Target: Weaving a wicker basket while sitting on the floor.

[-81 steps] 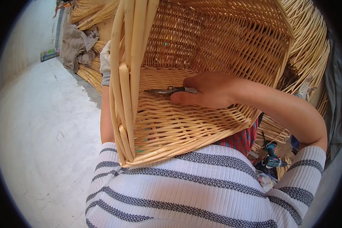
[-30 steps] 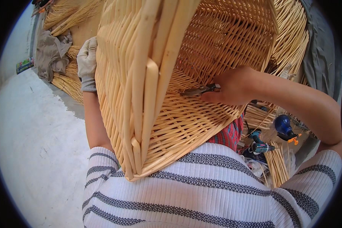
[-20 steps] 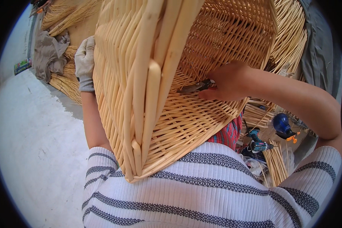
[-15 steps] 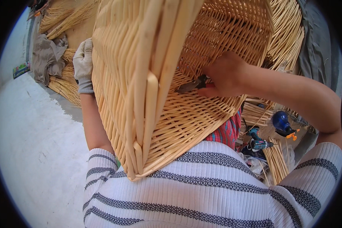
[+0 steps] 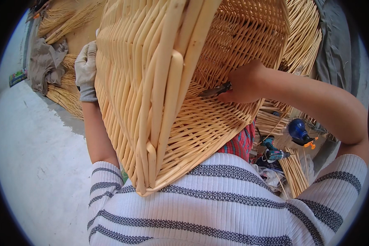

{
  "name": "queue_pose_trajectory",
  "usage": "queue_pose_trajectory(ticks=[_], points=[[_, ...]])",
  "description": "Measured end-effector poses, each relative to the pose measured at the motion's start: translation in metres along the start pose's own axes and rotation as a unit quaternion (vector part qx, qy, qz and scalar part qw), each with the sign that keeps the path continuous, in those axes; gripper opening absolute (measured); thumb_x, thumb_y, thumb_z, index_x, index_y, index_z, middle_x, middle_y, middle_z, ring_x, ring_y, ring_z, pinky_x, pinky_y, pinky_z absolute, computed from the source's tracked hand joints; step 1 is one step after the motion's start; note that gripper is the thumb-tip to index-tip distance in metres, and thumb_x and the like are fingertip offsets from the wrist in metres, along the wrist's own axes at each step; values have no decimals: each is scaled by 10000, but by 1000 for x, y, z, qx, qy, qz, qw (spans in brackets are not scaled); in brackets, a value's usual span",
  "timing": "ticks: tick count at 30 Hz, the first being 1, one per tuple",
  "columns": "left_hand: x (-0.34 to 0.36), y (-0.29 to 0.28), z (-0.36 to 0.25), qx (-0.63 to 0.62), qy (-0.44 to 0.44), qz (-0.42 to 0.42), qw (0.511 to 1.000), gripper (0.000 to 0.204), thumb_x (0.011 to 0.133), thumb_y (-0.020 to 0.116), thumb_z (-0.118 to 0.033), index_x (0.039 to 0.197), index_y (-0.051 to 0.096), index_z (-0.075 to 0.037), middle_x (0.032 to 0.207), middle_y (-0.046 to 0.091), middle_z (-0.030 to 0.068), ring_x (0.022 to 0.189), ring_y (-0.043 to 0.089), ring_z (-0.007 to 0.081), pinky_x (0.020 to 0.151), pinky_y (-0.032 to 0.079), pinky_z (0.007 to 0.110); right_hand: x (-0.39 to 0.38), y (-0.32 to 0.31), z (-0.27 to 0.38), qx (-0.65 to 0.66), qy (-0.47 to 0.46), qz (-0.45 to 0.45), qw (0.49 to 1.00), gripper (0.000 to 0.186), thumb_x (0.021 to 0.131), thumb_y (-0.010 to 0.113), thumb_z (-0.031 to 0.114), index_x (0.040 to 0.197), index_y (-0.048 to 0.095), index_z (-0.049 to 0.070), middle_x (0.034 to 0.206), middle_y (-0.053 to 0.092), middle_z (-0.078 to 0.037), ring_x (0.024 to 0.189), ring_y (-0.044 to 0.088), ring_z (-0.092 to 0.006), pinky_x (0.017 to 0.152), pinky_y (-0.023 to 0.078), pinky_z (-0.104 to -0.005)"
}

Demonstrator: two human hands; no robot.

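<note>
A large pale wicker basket (image 5: 127, 78) is tipped on its side across my lap, its opening facing me. Against its outer left wall my left hand (image 5: 86, 71), in a whitish knit glove, steadies it with bent fingers, the fingertips partly hidden behind the weave. Bare and reaching inside the basket, my right hand (image 5: 245, 84) is closed round pruning shears (image 5: 215, 89). Their dark blades point left, close to the woven inner surface. The handles are mostly covered by my fingers. Whether the blades touch a cane I cannot tell.
Bundles of willow rods (image 5: 301, 39) lie at far right, with more rods (image 5: 65, 100) at left beside a grey cloth (image 5: 47, 63). Near my right elbow are a blue spray bottle (image 5: 298, 129), a cordless drill (image 5: 274, 153) and cut sticks (image 5: 294, 174). A pale wall (image 5: 41, 164) stands left.
My right hand and the shears have shifted slightly right inside the basket, and the shears have turned a little. The whole surroundings sit slightly further left in view.
</note>
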State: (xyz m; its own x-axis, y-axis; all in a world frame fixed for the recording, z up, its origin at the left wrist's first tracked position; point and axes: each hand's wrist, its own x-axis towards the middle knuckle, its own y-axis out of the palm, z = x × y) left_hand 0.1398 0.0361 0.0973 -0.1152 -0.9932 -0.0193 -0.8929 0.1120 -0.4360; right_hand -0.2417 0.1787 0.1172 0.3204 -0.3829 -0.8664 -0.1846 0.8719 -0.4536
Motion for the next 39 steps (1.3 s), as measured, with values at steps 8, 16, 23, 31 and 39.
queue_pose_trajectory(ticks=[8,16,23,31,39], points=[[-6,-1,3,34,17,-13,999,332,1029,544,-266,1135,666,24,1007,684,41,891,584,83,792,481,233,17,39,-19,-103,-92,-203,969,607,874,537,657,818,662,65,627,636,-56,678,674,-275,647,496,-402],[18,-12,20,121,-14,79,989,435,1037,479,-366,1166,647,13,1064,689,68,962,599,149,865,473,302,-52,36,-54,60,44,-435,898,536,899,566,608,961,634,80,562,573,-50,469,575,-215,467,428,-352],[24,-11,42,295,109,1,949,563,1004,443,-494,970,645,31,949,634,305,858,623,434,744,466,491,11,157,-53,836,-43,-402,371,497,938,498,587,1064,604,118,559,589,-63,443,569,-178,426,460,-311],[34,17,35,-226,76,-82,968,473,1047,455,-375,1052,672,45,962,703,112,767,633,230,744,515,340,-72,66,-73,704,-63,-601,374,620,965,435,625,761,636,75,560,573,-32,489,566,-132,479,439,-259],[58,46,-14,-518,-39,292,803,804,968,373,-648,1409,429,22,1420,523,133,1303,504,255,1101,404,402,-84,78,-125,726,-134,-588,330,568,998,393,595,994,627,78,598,587,-22,494,562,-126,475,441,-262]])
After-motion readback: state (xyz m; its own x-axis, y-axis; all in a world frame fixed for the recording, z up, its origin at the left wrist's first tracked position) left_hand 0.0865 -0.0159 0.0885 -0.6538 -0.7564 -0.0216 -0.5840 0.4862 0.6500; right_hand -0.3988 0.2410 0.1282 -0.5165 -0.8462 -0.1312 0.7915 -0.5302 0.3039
